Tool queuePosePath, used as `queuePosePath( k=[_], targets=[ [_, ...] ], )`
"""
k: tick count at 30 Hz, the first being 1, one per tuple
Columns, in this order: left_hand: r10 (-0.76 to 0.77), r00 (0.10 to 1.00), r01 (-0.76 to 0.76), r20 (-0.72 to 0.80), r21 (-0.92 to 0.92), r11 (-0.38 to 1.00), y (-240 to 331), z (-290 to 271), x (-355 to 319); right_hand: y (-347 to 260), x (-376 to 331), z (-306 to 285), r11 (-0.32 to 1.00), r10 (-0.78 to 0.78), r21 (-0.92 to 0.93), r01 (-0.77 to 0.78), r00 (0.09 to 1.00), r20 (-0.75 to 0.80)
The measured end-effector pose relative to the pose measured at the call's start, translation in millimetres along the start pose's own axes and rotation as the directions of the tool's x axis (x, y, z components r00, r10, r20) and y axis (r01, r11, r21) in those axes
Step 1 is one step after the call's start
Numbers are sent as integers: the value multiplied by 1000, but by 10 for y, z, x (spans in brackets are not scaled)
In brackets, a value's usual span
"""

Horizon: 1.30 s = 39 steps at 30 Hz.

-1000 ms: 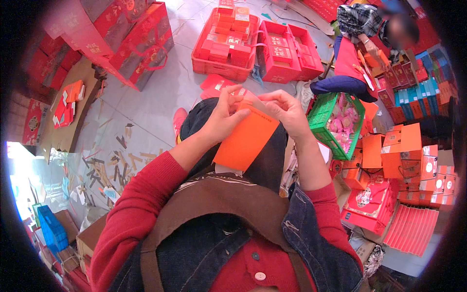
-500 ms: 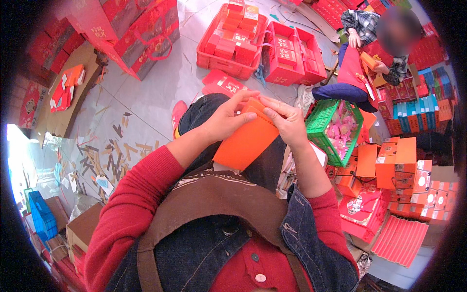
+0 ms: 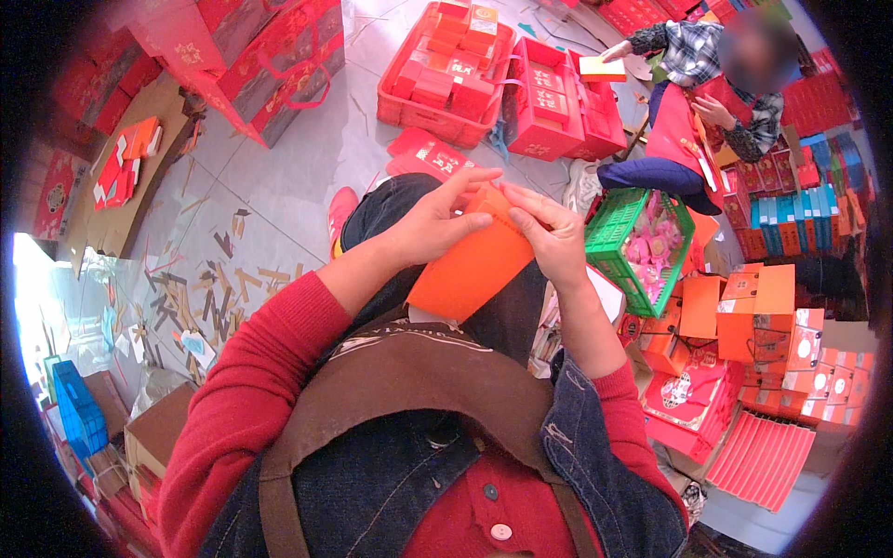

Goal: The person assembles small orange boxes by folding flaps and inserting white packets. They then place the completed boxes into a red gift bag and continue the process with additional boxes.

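An orange, flat-sided card box [image 3: 470, 270] slants above the person's lap, its upper end between two bare hands. The left hand [image 3: 433, 223] has its fingers closed on the upper left edge; the right hand [image 3: 551, 232] pinches the upper right corner, fingers narrow. Nearer the body hangs a brown cloth apron [image 3: 400, 377]. Ahead stands a red plastic crate [image 3: 423, 124] of small red boxes [image 3: 460, 70]; rightward, a green slatted plastic crate [image 3: 607, 244] holds pink items [image 3: 653, 244]. Beyond, a co-worker's hand [image 3: 616, 52] holds a pale-topped orange box [image 3: 603, 70].
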<state>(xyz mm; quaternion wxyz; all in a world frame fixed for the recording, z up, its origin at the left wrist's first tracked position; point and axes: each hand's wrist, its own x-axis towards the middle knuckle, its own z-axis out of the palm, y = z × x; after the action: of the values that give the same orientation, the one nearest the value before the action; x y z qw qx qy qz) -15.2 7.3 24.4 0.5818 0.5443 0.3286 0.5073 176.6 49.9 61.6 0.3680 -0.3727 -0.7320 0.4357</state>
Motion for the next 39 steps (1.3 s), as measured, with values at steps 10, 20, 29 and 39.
queuePosePath(
  k=[10, 20, 29, 39],
  targets=[
    [21, 998, -24, 55, 64, 998, -27, 0, 10, -42, -28, -49, 997, 80, -4, -80, 997, -8],
    [-13, 995, -4, 97, 175, 985, 54, -10, 1, -14, 110, -27, 967, 223, 122, -224, 975, 24],
    [-82, 993, 76, 81, 79, 994, 47, -28, 1, -97, 198, -75, 997, 4, -80, 9, 986, 165],
    [-69, 998, 68, -11, -98, 993, 24, -86, 2, 223, -163, -46, 900, 238, 402, -168, 963, -130]
  ],
)
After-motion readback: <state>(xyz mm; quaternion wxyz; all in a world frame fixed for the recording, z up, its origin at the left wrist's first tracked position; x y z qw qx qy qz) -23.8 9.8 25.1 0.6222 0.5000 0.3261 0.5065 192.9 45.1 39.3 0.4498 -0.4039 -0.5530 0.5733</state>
